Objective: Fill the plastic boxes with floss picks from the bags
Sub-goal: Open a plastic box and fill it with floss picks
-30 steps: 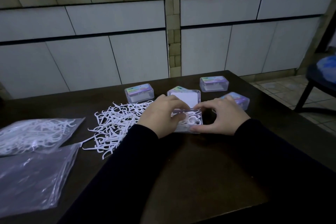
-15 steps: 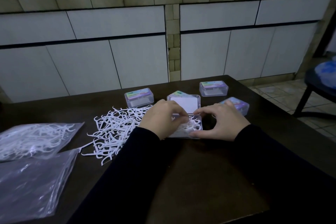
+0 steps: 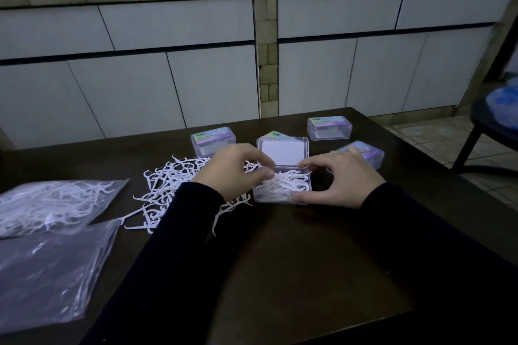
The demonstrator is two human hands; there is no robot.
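Both forearms in black sleeves reach forward over the dark table [image 3: 294, 260] and meet at an open clear plastic box [image 3: 283, 189], whose hinged lid [image 3: 283, 152] stands raised at the far side. The left hand [image 3: 235, 169] comes in from the left, palm down, fingers curled with the fingertips [image 3: 267, 173] pressed on the white floss picks at the box's near-left corner; whether it pinches any pick cannot be told. The right hand [image 3: 343, 179] arches beside the box's right end, thumb against the near right corner and forefinger hooked over the far rim, bracing the box between them. Loose floss picks [image 3: 171, 187] lie scattered just left of the box, partly under the left wrist. Two plastic bags [image 3: 53, 204] lie at the table's left edge, the farther one holding picks. Closed boxes [image 3: 214, 140] sit behind the hands.
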